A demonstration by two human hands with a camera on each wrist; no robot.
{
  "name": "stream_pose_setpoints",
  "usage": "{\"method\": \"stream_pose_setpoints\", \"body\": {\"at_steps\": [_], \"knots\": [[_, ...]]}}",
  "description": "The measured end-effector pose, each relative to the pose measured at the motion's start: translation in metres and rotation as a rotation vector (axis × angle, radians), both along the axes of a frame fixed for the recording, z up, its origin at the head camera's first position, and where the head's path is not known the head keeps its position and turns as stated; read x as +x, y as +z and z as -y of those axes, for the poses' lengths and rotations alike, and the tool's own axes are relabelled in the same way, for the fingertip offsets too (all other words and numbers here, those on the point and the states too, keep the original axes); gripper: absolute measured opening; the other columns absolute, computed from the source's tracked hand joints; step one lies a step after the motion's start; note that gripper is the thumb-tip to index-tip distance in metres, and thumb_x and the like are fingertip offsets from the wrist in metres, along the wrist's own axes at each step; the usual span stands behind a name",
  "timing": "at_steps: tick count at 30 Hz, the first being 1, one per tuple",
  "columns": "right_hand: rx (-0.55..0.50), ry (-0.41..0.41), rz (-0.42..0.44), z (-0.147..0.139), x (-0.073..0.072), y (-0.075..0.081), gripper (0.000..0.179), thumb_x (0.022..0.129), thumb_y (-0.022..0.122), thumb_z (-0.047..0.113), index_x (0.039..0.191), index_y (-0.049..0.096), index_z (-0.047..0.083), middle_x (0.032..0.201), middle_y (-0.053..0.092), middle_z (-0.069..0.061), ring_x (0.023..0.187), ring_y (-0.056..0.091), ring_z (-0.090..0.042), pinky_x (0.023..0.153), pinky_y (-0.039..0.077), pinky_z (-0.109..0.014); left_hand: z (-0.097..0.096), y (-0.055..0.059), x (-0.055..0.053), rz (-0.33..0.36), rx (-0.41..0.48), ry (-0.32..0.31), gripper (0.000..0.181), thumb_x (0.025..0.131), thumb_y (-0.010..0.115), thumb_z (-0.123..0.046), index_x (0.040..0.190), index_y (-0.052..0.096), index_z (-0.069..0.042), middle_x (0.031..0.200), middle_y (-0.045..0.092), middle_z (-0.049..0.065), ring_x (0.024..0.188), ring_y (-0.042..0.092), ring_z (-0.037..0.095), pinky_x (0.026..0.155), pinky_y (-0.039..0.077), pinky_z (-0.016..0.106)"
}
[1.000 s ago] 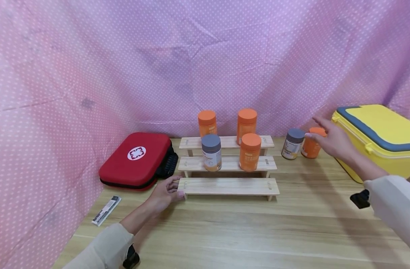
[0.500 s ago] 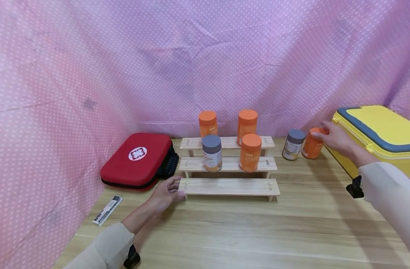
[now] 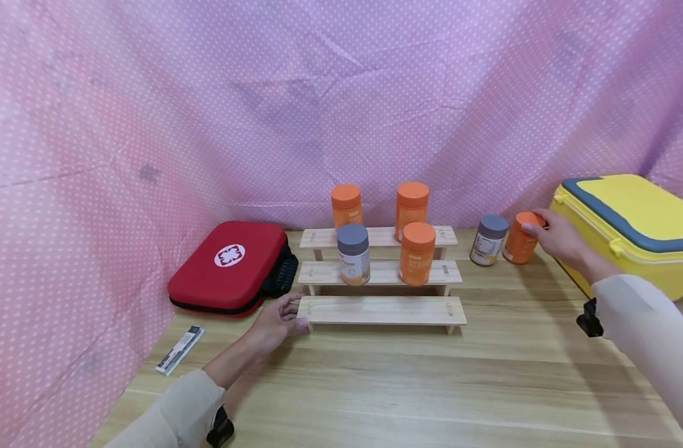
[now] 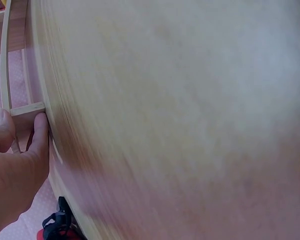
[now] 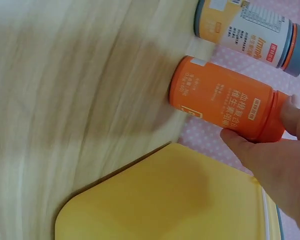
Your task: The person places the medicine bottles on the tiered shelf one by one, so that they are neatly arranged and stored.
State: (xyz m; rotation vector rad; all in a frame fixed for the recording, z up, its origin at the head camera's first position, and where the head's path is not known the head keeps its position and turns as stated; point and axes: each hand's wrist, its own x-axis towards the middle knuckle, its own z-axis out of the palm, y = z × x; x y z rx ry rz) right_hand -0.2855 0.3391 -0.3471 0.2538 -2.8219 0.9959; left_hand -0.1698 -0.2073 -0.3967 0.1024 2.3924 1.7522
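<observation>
At the far right my right hand [image 3: 562, 238] grips an orange supplement bottle [image 3: 519, 242] by its cap. In the right wrist view the thumb lies at the cap of the orange bottle [image 5: 222, 97] and a finger reaches along its side; it stands upright on the table. Just left of it is a grey-capped bottle [image 3: 488, 241]. My left hand [image 3: 273, 323] holds the left end of the lowest step of a three-tier wooden riser [image 3: 380, 310]. In the left wrist view, thumb and finger pinch the riser's end [image 4: 27, 112].
On the riser's upper two steps stand orange bottles [image 3: 417, 252] and a grey-capped one [image 3: 353, 255]. A red first-aid case [image 3: 227, 264] lies left, with a small white packet [image 3: 180, 350] before it. A yellow box [image 3: 632, 236] stands right, close to my right hand. A pink dotted curtain [image 3: 319, 112] hangs behind.
My right hand has come down from above the orange bottle, moved to its right side and taken hold of its cap. The left hand stays at the riser's end.
</observation>
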Motion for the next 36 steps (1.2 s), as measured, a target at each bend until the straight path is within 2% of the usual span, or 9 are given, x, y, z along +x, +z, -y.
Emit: {"method": "stream_pose_setpoints", "body": {"at_steps": [4, 6, 11, 14, 17, 23, 30, 33, 36], "knots": [[0.024, -0.014, -0.072, 0.002, 0.009, 0.003, 0.047, 0.103, 0.044, 0.025, 0.129, 0.041, -0.013, 0.114, 0.049, -0.034, 0.095, 0.047, -0.042, 0.073, 0.043, -0.045, 0.000, -0.001, -0.001, -0.008, 0.000, 0.004, 0.056, 0.086, 0.064, 0.010, 0.137, 0.042, 0.007, 0.119, 0.059, 0.026, 0.106, 0.060, 0.029, 0.083, 0.054, 0.028], [0.039, -0.018, -0.117, 0.004, 0.017, 0.006, 0.042, 0.102, 0.047, 0.023, 0.127, 0.045, -0.011, 0.111, 0.052, -0.031, 0.090, 0.048, -0.036, 0.069, 0.042, -0.033, 0.000, -0.001, 0.000, -0.011, -0.002, 0.004, 0.056, 0.086, 0.064, 0.010, 0.137, 0.043, 0.007, 0.118, 0.060, 0.026, 0.105, 0.061, 0.028, 0.082, 0.054, 0.026], [0.023, 0.015, -0.207, 0.011, 0.044, 0.016, 0.033, 0.097, 0.058, 0.016, 0.123, 0.054, -0.004, 0.102, 0.059, -0.021, 0.079, 0.048, -0.014, 0.061, 0.038, -0.014, 0.000, -0.003, 0.001, -0.018, -0.009, -0.003, 0.055, 0.085, 0.064, 0.010, 0.136, 0.044, 0.007, 0.117, 0.060, 0.025, 0.104, 0.061, 0.028, 0.081, 0.054, 0.026], [0.013, 0.062, -0.228, 0.018, 0.061, 0.022, 0.033, 0.094, 0.063, 0.014, 0.123, 0.056, -0.002, 0.099, 0.061, -0.018, 0.075, 0.047, -0.005, 0.060, 0.038, -0.012, 0.000, -0.003, 0.001, -0.017, -0.004, 0.000, 0.055, 0.086, 0.064, 0.009, 0.136, 0.043, 0.007, 0.117, 0.060, 0.026, 0.104, 0.060, 0.028, 0.081, 0.054, 0.026], [0.001, 0.109, -0.254, 0.026, 0.077, 0.026, 0.035, 0.092, 0.066, 0.009, 0.123, 0.057, -0.002, 0.098, 0.062, -0.013, 0.075, 0.048, -0.001, 0.061, 0.039, -0.010, 0.001, -0.003, 0.000, -0.014, 0.002, -0.006, 0.055, 0.086, 0.064, 0.009, 0.137, 0.042, 0.007, 0.119, 0.059, 0.026, 0.106, 0.060, 0.029, 0.081, 0.054, 0.025], [-0.020, 0.158, -0.285, 0.040, 0.100, 0.034, 0.041, 0.085, 0.071, 0.002, 0.124, 0.058, -0.004, 0.099, 0.062, 0.003, 0.081, 0.051, 0.008, 0.068, 0.042, -0.004, 0.001, -0.003, -0.001, -0.027, -0.023, 0.003, 0.054, 0.086, 0.064, 0.008, 0.137, 0.044, 0.006, 0.118, 0.060, 0.025, 0.106, 0.060, 0.029, 0.081, 0.053, 0.024], [-0.022, 0.200, -0.278, 0.059, 0.130, 0.047, 0.049, 0.083, 0.073, 0.002, 0.130, 0.057, -0.001, 0.102, 0.065, 0.004, 0.085, 0.056, 0.011, 0.070, 0.046, -0.005, 0.001, -0.003, -0.001, -0.025, -0.025, -0.011, 0.054, 0.086, 0.064, 0.008, 0.136, 0.044, 0.006, 0.118, 0.060, 0.025, 0.107, 0.060, 0.030, 0.081, 0.053, 0.023], [-0.022, 0.239, -0.271, 0.077, 0.142, 0.054, 0.050, 0.083, 0.074, 0.004, 0.131, 0.057, 0.004, 0.106, 0.068, -0.003, 0.088, 0.058, 0.010, 0.070, 0.047, -0.007, 0.000, -0.002, 0.000, -0.020, -0.010, -0.006, 0.055, 0.086, 0.064, 0.009, 0.137, 0.042, 0.007, 0.119, 0.060, 0.026, 0.107, 0.060, 0.029, 0.081, 0.053, 0.023], [-0.061, 0.310, -0.228, 0.102, 0.150, 0.059, 0.051, 0.085, 0.072, 0.005, 0.133, 0.056, 0.006, 0.111, 0.067, -0.014, 0.092, 0.060, 0.006, 0.072, 0.050, -0.010, 0.000, -0.002, 0.000, -0.016, 0.014, -0.006, 0.056, 0.086, 0.062, 0.011, 0.138, 0.040, 0.009, 0.119, 0.059, 0.027, 0.106, 0.060, 0.029, 0.080, 0.053, 0.024]]}}
